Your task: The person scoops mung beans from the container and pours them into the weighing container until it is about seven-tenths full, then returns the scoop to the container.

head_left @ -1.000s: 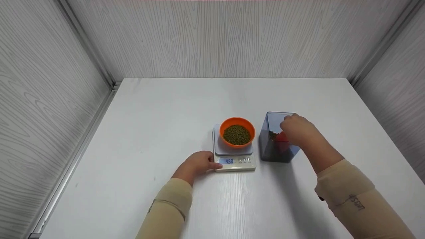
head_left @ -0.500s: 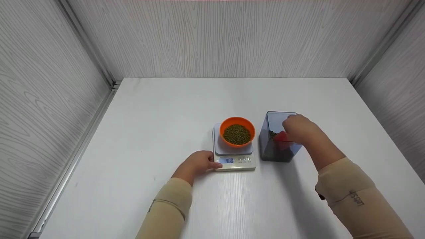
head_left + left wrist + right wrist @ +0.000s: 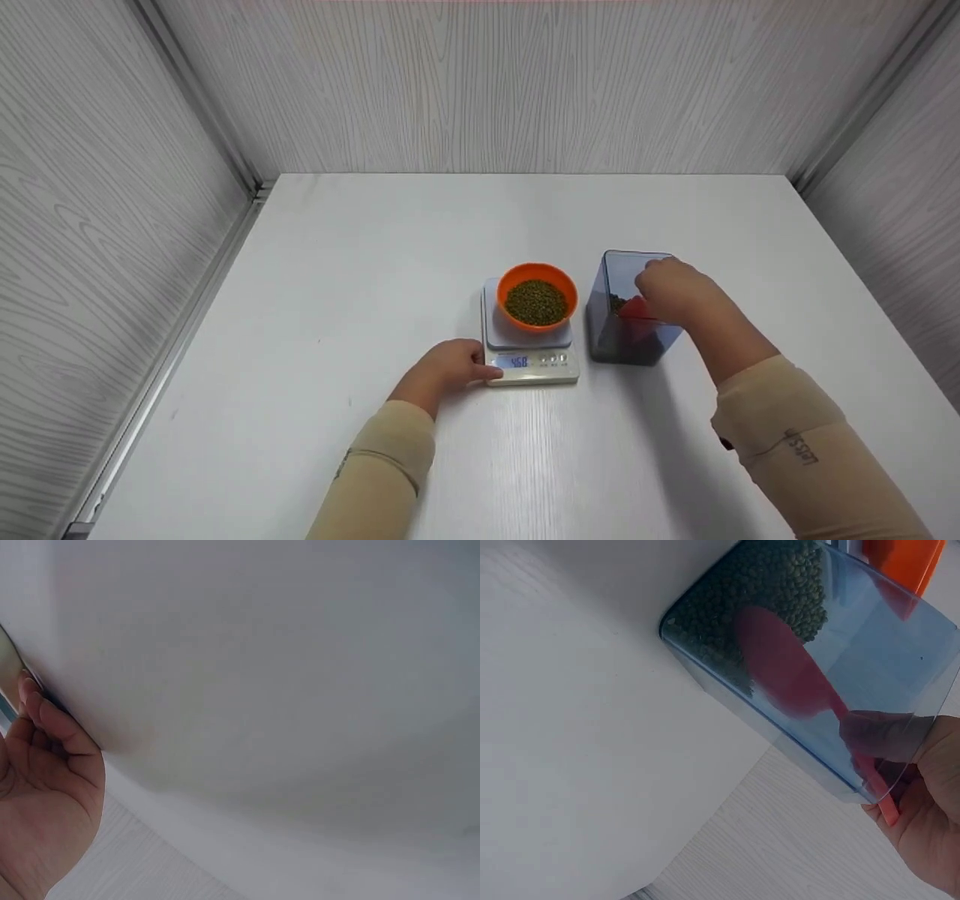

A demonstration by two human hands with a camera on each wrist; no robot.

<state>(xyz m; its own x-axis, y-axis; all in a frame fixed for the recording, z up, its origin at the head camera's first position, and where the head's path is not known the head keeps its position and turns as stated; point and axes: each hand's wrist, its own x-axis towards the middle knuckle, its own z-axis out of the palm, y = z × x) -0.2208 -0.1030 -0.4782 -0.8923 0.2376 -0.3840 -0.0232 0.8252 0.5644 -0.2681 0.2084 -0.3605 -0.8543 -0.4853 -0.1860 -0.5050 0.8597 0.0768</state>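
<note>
A digital kitchen scale [image 3: 540, 373] reads what looks like 468. On its plate stands an orange bowl [image 3: 537, 330] holding small green mung beans [image 3: 535, 301]. My left hand [image 3: 448, 365] grips the scale's front left corner, thumb on top beside the display; in the left wrist view its fingers curl against the scale's side. To the right of the scale is a clear bluish container [image 3: 600, 330] with more mung beans [image 3: 780, 577] at its bottom. My right hand [image 3: 675, 289] pinches the handle of a red scoop [image 3: 784, 664], whose bowl is down inside the container against the beans.
Scale and container stand on a white table [image 3: 360, 247], separated by a narrow gap. Pale wood-grain panels [image 3: 495, 90] enclose the table at the back and both sides.
My right hand with the scoop has shifted slightly right inside the container, then a little back left. The left hand, scale and bowl stay in place, and the reading looks the same.
</note>
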